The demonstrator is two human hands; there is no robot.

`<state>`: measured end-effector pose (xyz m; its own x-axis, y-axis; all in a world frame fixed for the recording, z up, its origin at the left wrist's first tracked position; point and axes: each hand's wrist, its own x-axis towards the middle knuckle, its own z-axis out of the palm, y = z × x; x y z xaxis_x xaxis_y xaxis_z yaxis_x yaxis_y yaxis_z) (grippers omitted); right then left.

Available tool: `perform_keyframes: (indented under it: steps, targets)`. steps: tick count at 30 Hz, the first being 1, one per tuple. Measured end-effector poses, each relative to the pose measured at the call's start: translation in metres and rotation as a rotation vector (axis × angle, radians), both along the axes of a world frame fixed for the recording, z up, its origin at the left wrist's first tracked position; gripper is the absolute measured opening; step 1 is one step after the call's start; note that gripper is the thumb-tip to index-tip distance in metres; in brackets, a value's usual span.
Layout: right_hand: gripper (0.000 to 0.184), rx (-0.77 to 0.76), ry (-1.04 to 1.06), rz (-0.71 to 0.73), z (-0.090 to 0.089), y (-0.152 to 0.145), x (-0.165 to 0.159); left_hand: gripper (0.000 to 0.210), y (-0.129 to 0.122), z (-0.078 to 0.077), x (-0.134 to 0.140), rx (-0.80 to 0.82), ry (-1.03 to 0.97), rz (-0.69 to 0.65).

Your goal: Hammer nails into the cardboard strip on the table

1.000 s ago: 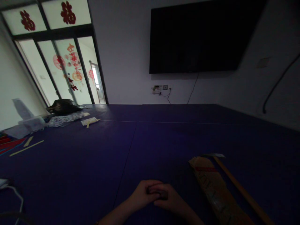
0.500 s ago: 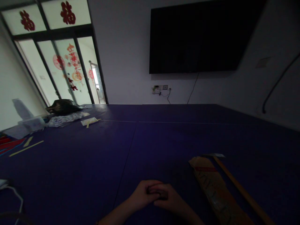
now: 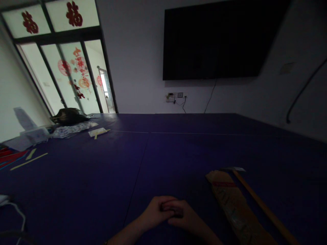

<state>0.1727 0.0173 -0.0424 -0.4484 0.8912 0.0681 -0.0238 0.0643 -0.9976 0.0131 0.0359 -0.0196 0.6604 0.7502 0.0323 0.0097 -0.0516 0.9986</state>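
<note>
My left hand (image 3: 156,211) and my right hand (image 3: 184,215) meet low in the middle of the head view, over the purple-blue tabletop (image 3: 173,163). Their fingers are curled and overlap at the tips. Deep shadow fills the gap between the palms, so whether anything is inside is hidden. To the right of my hands lies a long piece of brown cardboard packaging (image 3: 231,200) with a red stripe and clear tape. Beside it rests a tool with a long wooden handle (image 3: 260,202) and a thin metal head (image 3: 236,168). Neither hand touches these.
At the left are red material (image 3: 12,157), a pale yellow strip (image 3: 29,161), a clear plastic box (image 3: 35,135) and a dark bag (image 3: 68,116). A small white packet (image 3: 97,132) lies nearby. A white cable (image 3: 20,212) runs along the near left. A television (image 3: 217,41) hangs on the wall.
</note>
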Motion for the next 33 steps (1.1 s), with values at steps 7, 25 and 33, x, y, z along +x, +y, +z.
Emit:
perform_keyframes:
  steps: [7,25,33]
  targets:
    - [0.033,-0.014,0.006,0.049,0.0057,-0.0004,-0.0017,0.037,0.0004,0.0007,0.0002,0.011,-0.018,-0.009]
    - [0.036,0.013,-0.048,0.026,0.0048,0.0001,-0.0011,0.038,-0.0022,0.0021,-0.0002,0.015,0.001,0.026]
    - [0.036,-0.007,-0.022,-0.01,0.0002,-0.0006,-0.0009,0.039,-0.001,0.0038,-0.0009,0.022,0.007,0.015]
